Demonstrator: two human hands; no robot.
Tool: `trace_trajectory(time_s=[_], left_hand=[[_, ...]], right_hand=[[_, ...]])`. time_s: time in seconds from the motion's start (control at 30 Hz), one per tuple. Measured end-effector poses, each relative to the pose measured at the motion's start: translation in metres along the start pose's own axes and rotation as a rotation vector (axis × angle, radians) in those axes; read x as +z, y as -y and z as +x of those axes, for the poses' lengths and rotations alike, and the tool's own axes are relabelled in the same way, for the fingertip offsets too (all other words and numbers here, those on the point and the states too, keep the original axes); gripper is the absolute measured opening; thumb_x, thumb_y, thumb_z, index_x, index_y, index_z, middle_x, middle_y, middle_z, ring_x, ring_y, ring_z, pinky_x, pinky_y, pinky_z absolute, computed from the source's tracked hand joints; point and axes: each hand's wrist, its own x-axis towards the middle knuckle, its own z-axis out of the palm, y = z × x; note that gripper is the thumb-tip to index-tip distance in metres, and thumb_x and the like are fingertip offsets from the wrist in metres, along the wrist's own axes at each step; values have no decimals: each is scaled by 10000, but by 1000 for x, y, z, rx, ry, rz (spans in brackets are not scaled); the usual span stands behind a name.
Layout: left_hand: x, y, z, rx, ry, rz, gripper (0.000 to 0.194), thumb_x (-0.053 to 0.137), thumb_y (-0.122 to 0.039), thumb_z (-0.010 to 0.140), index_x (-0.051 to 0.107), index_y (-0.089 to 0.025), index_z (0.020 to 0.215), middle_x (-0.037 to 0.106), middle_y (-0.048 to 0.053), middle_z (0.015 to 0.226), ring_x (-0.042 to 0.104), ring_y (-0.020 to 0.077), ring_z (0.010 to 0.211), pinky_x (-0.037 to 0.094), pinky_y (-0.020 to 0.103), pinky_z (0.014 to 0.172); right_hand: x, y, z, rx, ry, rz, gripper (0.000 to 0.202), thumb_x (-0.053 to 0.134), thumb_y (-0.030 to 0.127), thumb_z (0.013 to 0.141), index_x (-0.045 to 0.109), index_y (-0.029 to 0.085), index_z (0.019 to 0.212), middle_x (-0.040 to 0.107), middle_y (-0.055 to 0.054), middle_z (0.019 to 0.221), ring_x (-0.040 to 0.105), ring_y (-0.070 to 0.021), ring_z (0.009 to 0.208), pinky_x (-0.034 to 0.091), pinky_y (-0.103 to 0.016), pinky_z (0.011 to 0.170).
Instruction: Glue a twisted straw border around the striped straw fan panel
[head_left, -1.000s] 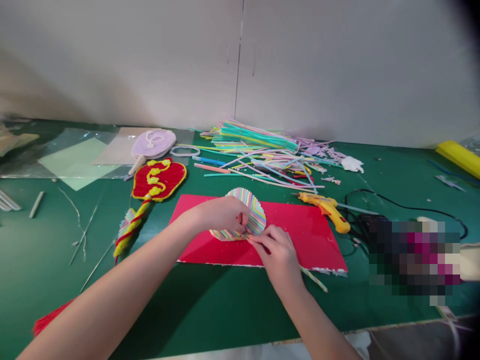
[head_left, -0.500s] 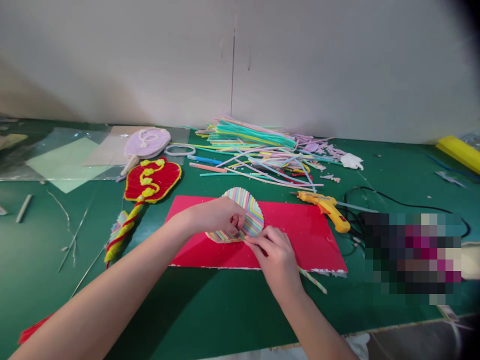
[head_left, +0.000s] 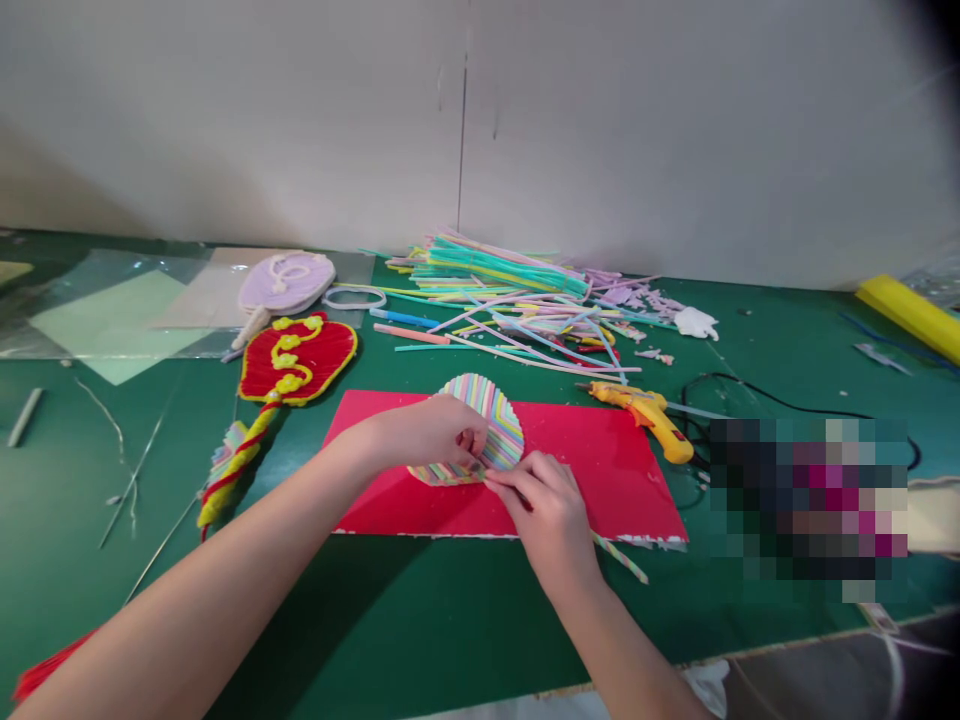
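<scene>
A round fan piece with pastel stripes [head_left: 501,425] lies on a red sheet [head_left: 611,470]. My left hand [head_left: 442,432] lies over its left and middle part, fingers curled and pinched near its lower edge. From the right, my right hand [head_left: 544,490] pinches at the same lower edge, its fingertips close to the left ones. What exactly sits between the fingertips is too small to make out. A pastel twisted stick [head_left: 621,558] emerges beyond my right wrist, partly hidden by it.
A yellow glue gun [head_left: 651,415] with a black cable lies to the right. Behind are piled coloured pipe cleaners [head_left: 510,270]. A red and yellow fan [head_left: 300,362] and a lilac fan [head_left: 285,283] lie at the left. A blurred-out patch covers the right side.
The whole view has shifted slightly, so the table items appear a little further left. Both hands keep nearly the same pinching pose at the striped piece's lower edge.
</scene>
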Motion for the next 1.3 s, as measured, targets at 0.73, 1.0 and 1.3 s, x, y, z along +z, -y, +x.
trace_trajectory(time_s=[0.73, 1.0, 1.3], left_hand=[[1, 3, 4, -17, 22, 28, 93, 598, -106, 730, 647, -180, 757, 622, -31, 719, 553, 111, 674, 358, 193, 567], [-2, -7, -16, -22, -202, -31, 171, 489, -278, 880, 640, -204, 847, 654, -2, 849, 589, 133, 744, 409, 205, 612], [26, -5, -74, -8, -654, 242, 232, 445, -342, 944, 614, -197, 1006, 647, 64, 1044, 607, 193, 969, 491, 304, 824]], right_hand=[[-30, -19, 9, 82, -65, 41, 144, 588, 339, 874, 699, 247, 878, 684, -20, 832, 622, -191, 787, 476, -329, 753], [-94, -129, 40, 528, -160, -551, 360, 547, 459, 826, 671, 139, 934, 652, -141, 930, 596, -278, 866, 457, -375, 750], [-84, -142, 46, 720, 50, -498, 410, 415, 433, 887, 632, 91, 955, 665, -206, 951, 638, -292, 837, 419, -332, 647]])
